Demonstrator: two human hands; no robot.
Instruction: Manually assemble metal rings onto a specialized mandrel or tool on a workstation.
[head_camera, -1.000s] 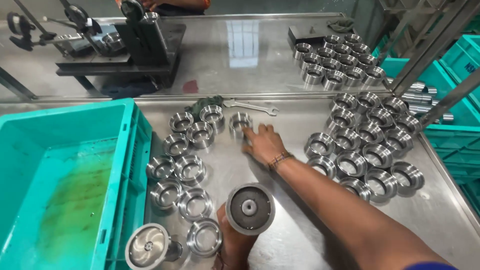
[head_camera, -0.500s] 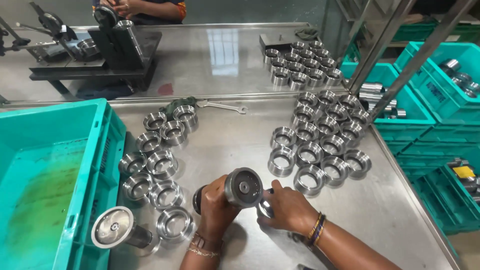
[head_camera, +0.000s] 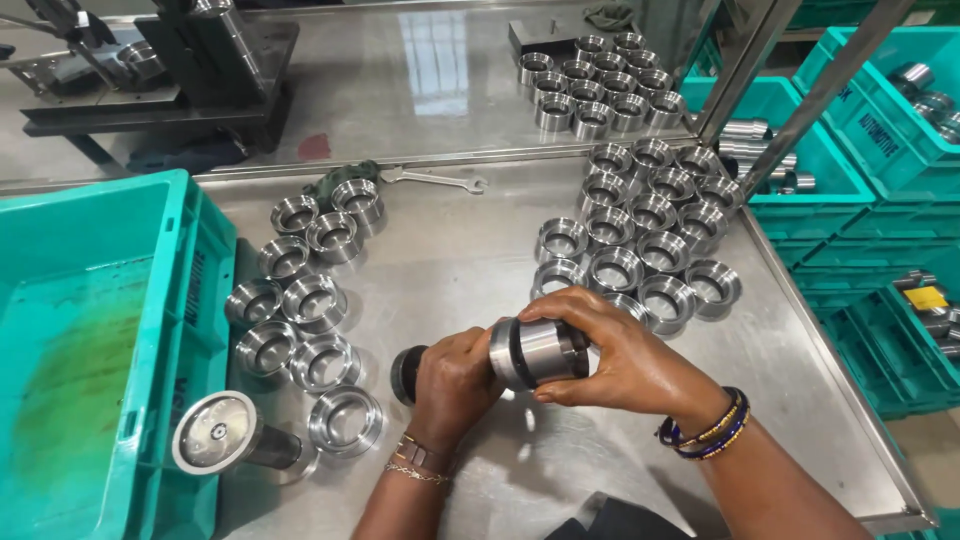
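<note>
Ring (head_camera: 545, 352) sits over the end of a gauge (head_camera: 412, 372) lying left-right above the table (head_camera: 450, 260), right hand (head_camera: 615, 360) closed round the ring, left hand (head_camera: 455, 385) gripping the gauge, loose rings (head_camera: 650, 225) beyond.

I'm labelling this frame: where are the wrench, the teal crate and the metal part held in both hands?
Wrench (head_camera: 432, 180), head view, mid-handle.
Teal crate (head_camera: 205, 260), head view, right wall.
Metal part (head_camera: 535, 352), head view, shiny cylindrical side between the hands.
</note>
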